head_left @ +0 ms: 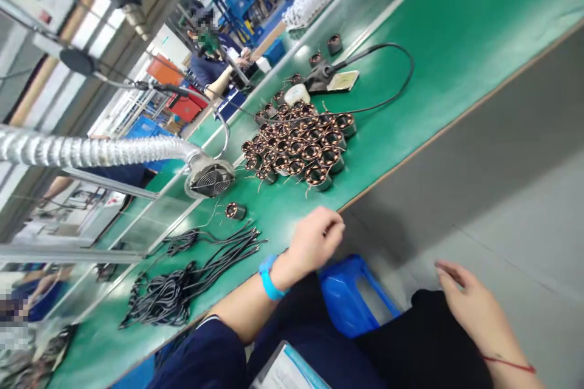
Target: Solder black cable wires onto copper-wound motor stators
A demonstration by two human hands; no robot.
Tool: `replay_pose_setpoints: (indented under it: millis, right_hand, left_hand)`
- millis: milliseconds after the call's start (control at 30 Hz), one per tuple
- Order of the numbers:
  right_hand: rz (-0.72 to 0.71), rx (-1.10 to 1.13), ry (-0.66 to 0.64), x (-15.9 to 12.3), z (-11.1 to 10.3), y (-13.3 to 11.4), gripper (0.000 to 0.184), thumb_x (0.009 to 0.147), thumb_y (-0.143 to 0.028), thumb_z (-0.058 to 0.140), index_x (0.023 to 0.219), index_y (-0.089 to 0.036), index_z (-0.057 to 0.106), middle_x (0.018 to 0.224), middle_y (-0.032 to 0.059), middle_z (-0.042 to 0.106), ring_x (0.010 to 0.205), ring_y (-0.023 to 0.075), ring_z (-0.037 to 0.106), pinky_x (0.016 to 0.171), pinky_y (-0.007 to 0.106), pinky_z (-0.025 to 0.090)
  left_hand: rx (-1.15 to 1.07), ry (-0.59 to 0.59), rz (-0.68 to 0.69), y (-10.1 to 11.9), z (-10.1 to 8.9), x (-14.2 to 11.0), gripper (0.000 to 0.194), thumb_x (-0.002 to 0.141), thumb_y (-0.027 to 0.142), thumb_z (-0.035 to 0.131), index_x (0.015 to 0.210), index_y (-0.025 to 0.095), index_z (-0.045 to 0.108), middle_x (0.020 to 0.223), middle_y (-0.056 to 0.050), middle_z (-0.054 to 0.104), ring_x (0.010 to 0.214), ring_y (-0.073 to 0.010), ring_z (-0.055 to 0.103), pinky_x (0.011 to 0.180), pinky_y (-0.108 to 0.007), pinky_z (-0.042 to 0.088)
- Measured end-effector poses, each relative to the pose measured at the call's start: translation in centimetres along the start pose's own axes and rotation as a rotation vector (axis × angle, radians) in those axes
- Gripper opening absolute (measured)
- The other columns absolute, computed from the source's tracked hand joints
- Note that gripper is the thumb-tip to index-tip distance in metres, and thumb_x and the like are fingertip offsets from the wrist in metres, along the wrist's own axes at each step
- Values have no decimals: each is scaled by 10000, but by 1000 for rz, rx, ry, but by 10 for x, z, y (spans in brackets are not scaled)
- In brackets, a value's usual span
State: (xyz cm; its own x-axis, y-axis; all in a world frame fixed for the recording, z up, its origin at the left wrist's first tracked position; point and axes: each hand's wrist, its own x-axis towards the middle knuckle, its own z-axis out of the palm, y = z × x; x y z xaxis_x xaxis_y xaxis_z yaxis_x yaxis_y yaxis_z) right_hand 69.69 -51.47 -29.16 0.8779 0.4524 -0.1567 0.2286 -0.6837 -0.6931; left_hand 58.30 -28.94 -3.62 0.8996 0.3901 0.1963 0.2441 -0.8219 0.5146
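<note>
Right now, your left hand is loosely curled at the near edge of the worktop, just beside the cluster of copper-wound cores; you can't tell from this view whether its fingers close on anything small. Your right hand is released, fingers loosely bent and nothing visible in it, off the worktop and beside your lap. The cores stand packed together between the near and far edges, their wire ends sticking out, with a white round item at the cluster's far side. One single core sits apart, near the round fan on the ribbed duct. Black cables lie bundled farther along to your left, and a blue stool shows below, between your hands.
</note>
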Motion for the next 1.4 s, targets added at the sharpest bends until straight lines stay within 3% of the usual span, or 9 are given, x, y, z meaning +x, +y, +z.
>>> replay_pose_setpoints:
  millis: [67,133,300,467,600,700,933,1067,1400]
  right_hand:
    - [-43,-9,-22,-10,8,-14,476,819,-475,320,995,-209,674,970,92,707,853,243,677,710,358,550]
    - [-93,-40,-56,-29,16,-23,448,799,-449,338,937,-196,681,917,101,710,812,254,676,708,375,551]
    - [-224,-128,-136,-76,20,-20,363,758,-389,369,742,-218,688,784,91,710,761,288,675,819,458,523]
    - [-216,-178,-127,-75,13,-6,415,782,-405,340,745,-210,704,750,82,712,743,280,687,786,435,535]
    - [-202,-203,-120,-66,16,-5,435,787,-401,336,767,-197,719,757,88,716,745,285,690,775,430,536]
    - [-182,-216,-114,-64,18,-6,455,798,-398,327,789,-186,729,750,94,715,744,291,690,769,432,533]
    - [-140,-231,-107,-64,18,-2,439,816,-381,328,795,-196,726,774,84,718,767,272,685,796,414,517]
    - [-132,-238,-120,-62,20,0,461,820,-405,321,814,-181,725,766,93,711,751,270,675,788,409,509]
    - [-88,-246,-129,-54,25,6,434,837,-382,328,843,-181,712,754,99,690,756,261,650,809,409,490]
  left_hand:
    - [14,155,-130,-15,-21,0,105,836,157,493,756,198,547,724,-8,603,665,-114,549,638,-230,453]
    - [16,239,-180,-27,-33,3,98,819,132,504,751,196,534,730,0,579,666,-109,524,642,-229,435]
    - [10,324,-246,-48,-52,20,133,808,89,511,725,193,503,725,7,550,672,-110,503,652,-235,408]
    - [41,244,-285,-61,-60,44,147,806,65,520,724,187,513,756,-4,562,695,-118,509,678,-243,418]
    - [248,221,-174,-59,-60,64,121,823,89,522,745,169,566,875,-66,574,850,-172,524,808,-303,433]
    - [415,165,-180,-59,-56,75,150,828,121,520,702,164,590,890,-93,564,918,-229,491,857,-375,415]
    - [427,131,-308,-59,-46,78,117,816,181,579,707,174,621,922,-84,562,937,-252,463,863,-409,406]
    - [468,43,-381,-52,-50,83,144,831,214,558,707,179,624,934,-77,558,965,-251,465,871,-398,402]
    - [501,-47,-432,-49,-53,92,149,826,222,538,706,176,614,920,-57,548,956,-228,468,879,-387,390]
